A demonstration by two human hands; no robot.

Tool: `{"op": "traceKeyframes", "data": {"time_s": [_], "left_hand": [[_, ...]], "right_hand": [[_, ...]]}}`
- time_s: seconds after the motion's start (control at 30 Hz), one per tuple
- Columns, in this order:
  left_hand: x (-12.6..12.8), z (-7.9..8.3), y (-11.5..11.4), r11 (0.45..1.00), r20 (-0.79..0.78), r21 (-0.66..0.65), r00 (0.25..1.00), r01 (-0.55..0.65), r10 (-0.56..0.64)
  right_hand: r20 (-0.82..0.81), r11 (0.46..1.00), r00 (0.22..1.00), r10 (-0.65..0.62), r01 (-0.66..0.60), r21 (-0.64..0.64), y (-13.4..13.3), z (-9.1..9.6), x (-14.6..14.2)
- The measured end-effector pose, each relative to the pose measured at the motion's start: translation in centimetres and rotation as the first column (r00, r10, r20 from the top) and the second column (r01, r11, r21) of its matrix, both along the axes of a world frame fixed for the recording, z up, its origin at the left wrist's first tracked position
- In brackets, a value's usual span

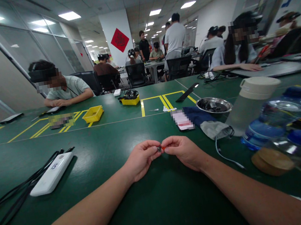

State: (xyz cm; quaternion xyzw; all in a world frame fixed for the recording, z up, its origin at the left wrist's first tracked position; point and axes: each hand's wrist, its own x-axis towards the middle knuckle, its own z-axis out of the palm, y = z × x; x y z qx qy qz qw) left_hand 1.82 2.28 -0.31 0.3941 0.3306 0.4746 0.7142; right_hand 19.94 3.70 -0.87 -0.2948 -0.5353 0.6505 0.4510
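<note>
**Your left hand [142, 160] and right hand [184, 152] meet at a small dark part [159, 149]**

You have the part just below the middle of the frame, held above the green table [100, 139]. Your left thumb and fingers are pinched on it. Your right thumb and fingers are pinched on an orange bit [163, 148] right beside it; at this size you can't fairly say whether the two are joined.

Most of your containers stand to the right. The metal bowl [227, 105], right of centre, holds a heap of dark pieces. In front of it lies a cloth pouch [213, 129], blue at one end and grey at the other, its cord trailing toward you. Next comes a pale tumbler [243, 111] with its lid on. Beyond that, at the right of the frame, you have a clear bottle [283, 110] with a blue cap and blue label, and nearer you a clear jar [294, 152], also blue-capped, brown at its bottom end.

Across the table, left of centre, sits a yellow tray [93, 117]. A second tray [131, 101], at upper centre, is piled with black cables [129, 94] that rise above its rim. At the left of the frame you have a white power bank [52, 174] beside black cords [23, 191].
</note>
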Motion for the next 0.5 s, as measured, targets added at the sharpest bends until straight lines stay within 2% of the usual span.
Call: {"op": "traceKeyframes", "data": {"time_s": [0.13, 0.5], "left_hand": [[0.00, 0.13, -0.09, 1.000, 0.008, 0.002, 1.000, -0.002, 0.002], [-0.03, 0.47, -0.09, 0.999, 0.067, -0.032, 0.998, 0.012, -0.010]], "right_hand": [[-0.007, 1.000, 1.000, -0.001, 0.001, 0.000, 0.04, 0.02, -0.07], [-0.104, 0.994, 0.995, 0.013, -0.024, -0.102, 0.00, 0.52, 0.32]]}}
